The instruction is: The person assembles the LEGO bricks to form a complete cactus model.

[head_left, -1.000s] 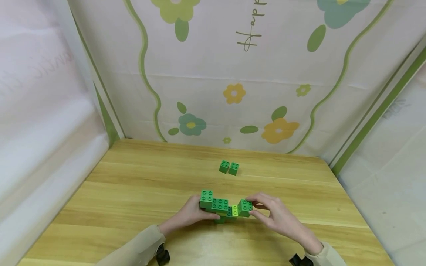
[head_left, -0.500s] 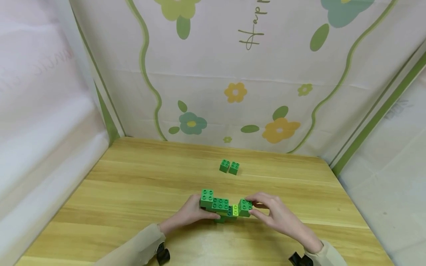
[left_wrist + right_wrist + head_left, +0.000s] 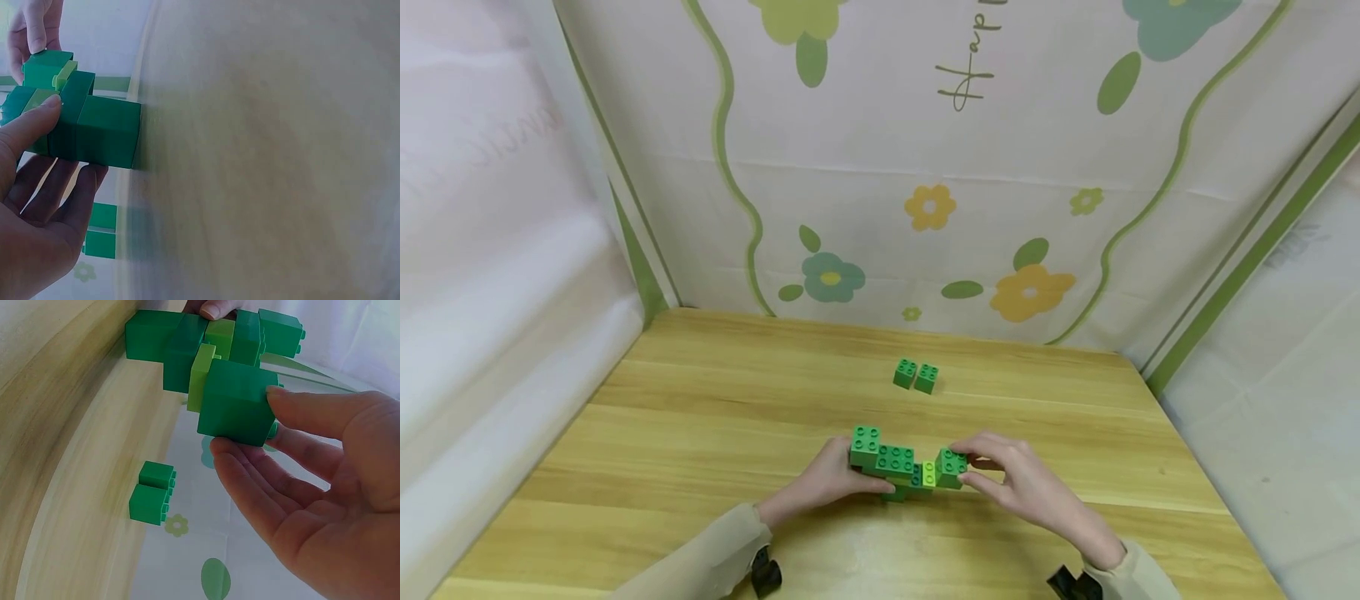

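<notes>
facing me is a white flower-printed cloth point(image 3: 842, 150), and the wooden bench point(image 3: 737, 400) spreads out in front of it. my left grip point(image 3: 829, 481) is closed round the left part of a block assembly point(image 3: 896, 460), thumb on the near side and fingers round the far side. my right grip point(image 3: 1021, 485) pinches a green block point(image 3: 951, 468) between thumb and fingers at the assembly's right end. that assembly, mostly green and stepped, with a raised block point(image 3: 865, 445) at its left, is over the near half of the bench, between my two grips; i cannot tell whether its underside touches the wood. two loose green blocks point(image 3: 905, 373) stand farther back on the bench, studs up, side by side and almost touching. smallest is a narrow lime-green piece point(image 3: 929, 473), studs up, set between the pinched block and the rest of the assembly; it touches that block, though i cannot tell whether they are locked together.
</notes>
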Available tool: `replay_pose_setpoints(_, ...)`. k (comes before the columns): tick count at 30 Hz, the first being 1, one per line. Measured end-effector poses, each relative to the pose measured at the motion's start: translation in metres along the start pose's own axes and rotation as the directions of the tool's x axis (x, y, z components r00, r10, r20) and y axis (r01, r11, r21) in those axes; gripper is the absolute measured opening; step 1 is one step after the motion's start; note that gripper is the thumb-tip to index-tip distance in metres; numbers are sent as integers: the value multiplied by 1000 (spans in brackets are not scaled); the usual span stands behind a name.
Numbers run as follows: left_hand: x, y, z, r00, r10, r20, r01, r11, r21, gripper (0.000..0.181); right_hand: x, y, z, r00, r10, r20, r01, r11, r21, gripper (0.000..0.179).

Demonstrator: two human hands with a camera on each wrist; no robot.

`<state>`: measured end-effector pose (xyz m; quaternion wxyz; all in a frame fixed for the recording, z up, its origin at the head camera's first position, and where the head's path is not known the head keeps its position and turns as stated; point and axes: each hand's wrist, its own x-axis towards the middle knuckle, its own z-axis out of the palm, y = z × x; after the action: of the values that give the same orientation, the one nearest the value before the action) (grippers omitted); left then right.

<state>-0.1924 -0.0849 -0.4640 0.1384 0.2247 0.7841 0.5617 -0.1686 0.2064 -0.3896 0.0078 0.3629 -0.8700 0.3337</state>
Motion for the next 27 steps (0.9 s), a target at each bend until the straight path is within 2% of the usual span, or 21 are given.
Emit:
replay_pose_setpoints(9,0,0,0,1000,-12,9,12,1000,-20,39,1,-3,0,1000,-8,-6,7,998,-69,31)
replay_pose_setpoints(17,-1,0,0,1000,-5,7,5,1000,-6,40,1,-1,4,995,-86,-45,79,986,-147,32)
replay_pose_setpoints(22,-2,2,0,1000,9,6,-9,1000,14,41,0,-1,3,996,-79,-32,74,987,-142,32)
replay_pose_setpoints(27,-2,3,1,1000,0,8,-1,1000,17,42,0,-3,0,999,-41,-5,41,993,-108,31)
